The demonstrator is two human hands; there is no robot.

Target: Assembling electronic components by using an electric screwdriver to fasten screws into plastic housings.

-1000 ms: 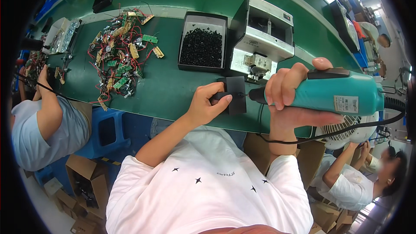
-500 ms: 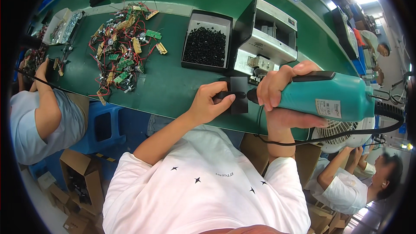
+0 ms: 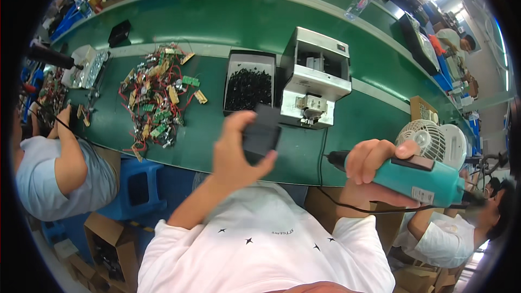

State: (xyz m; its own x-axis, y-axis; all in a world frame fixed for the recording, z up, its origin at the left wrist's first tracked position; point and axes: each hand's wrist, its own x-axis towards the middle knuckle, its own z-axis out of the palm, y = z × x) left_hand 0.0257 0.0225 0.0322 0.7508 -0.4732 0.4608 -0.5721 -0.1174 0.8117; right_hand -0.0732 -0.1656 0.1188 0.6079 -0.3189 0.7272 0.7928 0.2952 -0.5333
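My left hand (image 3: 232, 154) grips a black box-shaped plastic case (image 3: 262, 133) between thumb and fingers, above the bench's near edge; both are smeared by motion. In my right hand (image 3: 374, 167) is a teal electric screwdriver (image 3: 407, 180), its dark nose pointing left and standing apart from the case. Just beyond the left hand, an open tray (image 3: 235, 66) holds small black screws (image 3: 249, 88). Right of the tray stands a silver metal machine (image 3: 317, 78) with a small mechanism at its front.
Wired circuit boards (image 3: 160, 103) lie heaped on the green bench (image 3: 206, 125) to the left. A black cable (image 3: 321, 154) runs down past the bench edge. A white fan (image 3: 426, 138) stands beyond the screwdriver. Co-workers sit on both sides, one (image 3: 57, 176) at left.
The screwdriver's tip has come off the black case and moved right and down. My left hand has turned the case and shifted it left. The view has tilted toward the bench's far side.
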